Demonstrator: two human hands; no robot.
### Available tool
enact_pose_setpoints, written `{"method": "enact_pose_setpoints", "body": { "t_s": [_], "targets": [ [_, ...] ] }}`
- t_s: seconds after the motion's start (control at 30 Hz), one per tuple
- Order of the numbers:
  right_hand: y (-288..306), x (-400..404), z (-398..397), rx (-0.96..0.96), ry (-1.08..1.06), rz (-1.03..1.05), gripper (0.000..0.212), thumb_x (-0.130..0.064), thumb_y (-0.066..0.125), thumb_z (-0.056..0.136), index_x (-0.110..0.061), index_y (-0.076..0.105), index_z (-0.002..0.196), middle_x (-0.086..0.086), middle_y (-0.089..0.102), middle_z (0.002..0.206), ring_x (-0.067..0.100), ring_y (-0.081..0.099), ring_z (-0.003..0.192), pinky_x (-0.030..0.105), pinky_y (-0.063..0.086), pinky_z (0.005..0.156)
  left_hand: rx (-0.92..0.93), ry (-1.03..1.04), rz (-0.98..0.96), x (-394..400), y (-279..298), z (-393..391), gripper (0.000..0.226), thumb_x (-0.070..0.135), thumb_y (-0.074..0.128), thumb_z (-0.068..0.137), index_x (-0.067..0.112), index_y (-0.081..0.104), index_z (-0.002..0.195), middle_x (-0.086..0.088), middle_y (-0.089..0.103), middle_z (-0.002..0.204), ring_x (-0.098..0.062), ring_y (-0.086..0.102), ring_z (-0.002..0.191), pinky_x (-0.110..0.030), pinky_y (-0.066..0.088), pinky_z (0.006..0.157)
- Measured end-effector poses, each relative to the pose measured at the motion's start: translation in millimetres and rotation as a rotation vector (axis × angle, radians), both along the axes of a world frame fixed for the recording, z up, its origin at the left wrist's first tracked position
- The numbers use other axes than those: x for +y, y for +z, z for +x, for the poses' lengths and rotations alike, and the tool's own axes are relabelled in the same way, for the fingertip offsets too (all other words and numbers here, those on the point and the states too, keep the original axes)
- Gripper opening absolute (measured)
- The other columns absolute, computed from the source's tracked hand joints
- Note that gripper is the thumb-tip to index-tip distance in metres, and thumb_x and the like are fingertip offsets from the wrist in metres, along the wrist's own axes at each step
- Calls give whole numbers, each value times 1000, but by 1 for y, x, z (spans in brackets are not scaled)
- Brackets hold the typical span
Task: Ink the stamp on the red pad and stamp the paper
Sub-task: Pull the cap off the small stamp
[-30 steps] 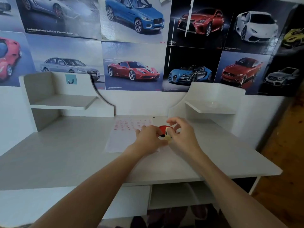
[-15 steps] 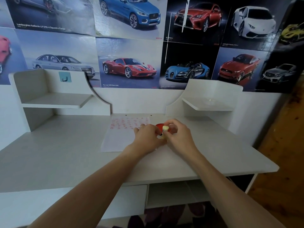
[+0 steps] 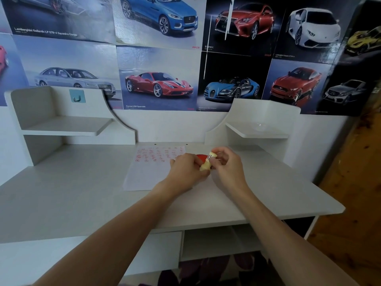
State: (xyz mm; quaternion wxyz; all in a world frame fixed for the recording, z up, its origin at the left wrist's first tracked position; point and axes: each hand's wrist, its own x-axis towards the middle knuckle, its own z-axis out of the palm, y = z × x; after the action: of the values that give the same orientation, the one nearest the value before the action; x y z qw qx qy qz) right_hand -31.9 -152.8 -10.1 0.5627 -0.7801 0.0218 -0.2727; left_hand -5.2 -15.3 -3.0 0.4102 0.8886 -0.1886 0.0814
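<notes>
Both hands meet over the middle of the white desk (image 3: 72, 193), and between them they hold the stamp (image 3: 208, 162), a small cream-yellow cylinder with a label near its far end. It is tilted, with the far end raised and leaning to the right. My left hand (image 3: 186, 169) is closed around the near, lower end of it, and my right hand (image 3: 225, 168) pinches the far upper end with the fingertips. I judge that two hands are used because the stamp is small and must be turned so that its printing face looks down; which end carries the face I cannot tell from here.

Just behind the stamp, on the far side, a part of the red pad (image 3: 201, 156) shows; the rest is hidden by the left hand. Whether the stamp touches the pad I cannot tell, but it seems lifted a little above it.

Left of the pad lies the paper (image 3: 144, 176), flat on the desk. Its far half already carries rows of small red marks, and its near half is blank. The pad sits just beside the right edge of the paper, probably so that the way from inking to stamping is short. I think the inking step is in hand, and the next print belongs in the blank area.
</notes>
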Motion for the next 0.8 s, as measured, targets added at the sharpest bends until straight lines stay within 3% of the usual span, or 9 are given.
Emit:
{"method": "enact_pose_setpoints", "body": {
  "t_s": [0.33, 0.47, 0.63, 0.7, 0.8],
  "targets": [
    [2, 3, -3, -40, -18, -4, 24, -3, 65, 88, -25, 66, 98, 1, 71, 99, 14, 67, 91, 27, 55, 79, 103, 7, -67, -3, 5, -4, 31, 41, 64, 61, 13, 71, 72, -5, 73, 74, -24, 66, 80, -39, 51, 79],
    [5, 1, -3, -60, -61, 6, 25, -5, 63, 91, -29, 62, 98, 0, 69, 103, 14, 65, 98, 19, 50, 79, 98, 9, -21, -2, 1, -1, 13, 33, 68, 62, 23, 66, 70, 1, 69, 75, -24, 64, 83, -42, 50, 84],
    [7, -3, -2, -35, -92, 134, 20, -4, 62, 93, -21, 63, 103, 7, 69, 108, 24, 67, 103, 42, 56, 93, 51, 12, 67, -1, -2, 0, 12, 37, 67, 66, 31, 59, 73, 14, 56, 74, -18, 52, 88, -35, 29, 80],
    [8, -4, -2, -36, -104, 197, 20, -4, 62, 93, -20, 63, 104, 7, 68, 108, 21, 67, 102, 39, 58, 90, 24, 18, 97, -2, -4, 0, 11, 38, 65, 67, 33, 57, 73, 9, 55, 81, -21, 48, 94, -34, 25, 80],
    [9, -7, -1, -23, -106, 306, 20, -3, 61, 92, -18, 63, 105, 10, 69, 109, 20, 68, 98, 22, 59, 75, -5, 19, 130, -3, -7, 1, 10, 40, 64, 69, 34, 60, 76, 4, 54, 86, -24, 46, 98, -34, 26, 82]
  ]
}}
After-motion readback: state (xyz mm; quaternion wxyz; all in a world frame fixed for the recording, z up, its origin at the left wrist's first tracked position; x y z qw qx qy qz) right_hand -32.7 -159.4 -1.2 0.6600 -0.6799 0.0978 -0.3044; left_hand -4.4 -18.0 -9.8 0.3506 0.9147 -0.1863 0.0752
